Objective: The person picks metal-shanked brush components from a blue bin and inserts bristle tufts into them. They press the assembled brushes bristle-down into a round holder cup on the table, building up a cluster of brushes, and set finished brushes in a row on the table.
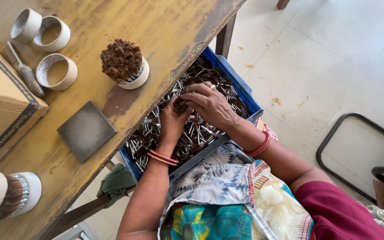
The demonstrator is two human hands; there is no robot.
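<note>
The person is sitting with a blue crate (245, 95) on the lap, half tucked under the edge of a worn yellow table (165, 26). Both hands are working inside it, among a heap of small brown-tipped metal pieces (192, 133). The left hand (173, 119) is lying curled over the heap, fingers bent down into the pieces; whether it is pinching anything, I cannot tell. The right hand (210, 104) is arching over the left, fingertips closing on a small dark clump at the point where the two hands are touching. The table edge is cutting off the far part of the crate, so there is little room there; toward the tiled floor (325, 58) the space is lying open.

On the table a taped bundle of brown bristles (123, 62) is standing upright near the edge, with a flat grey square plate (86, 130) just beside it, three tape rolls (56, 71) farther in, and a cardboard box (1, 98) running out of view at the left.
</note>
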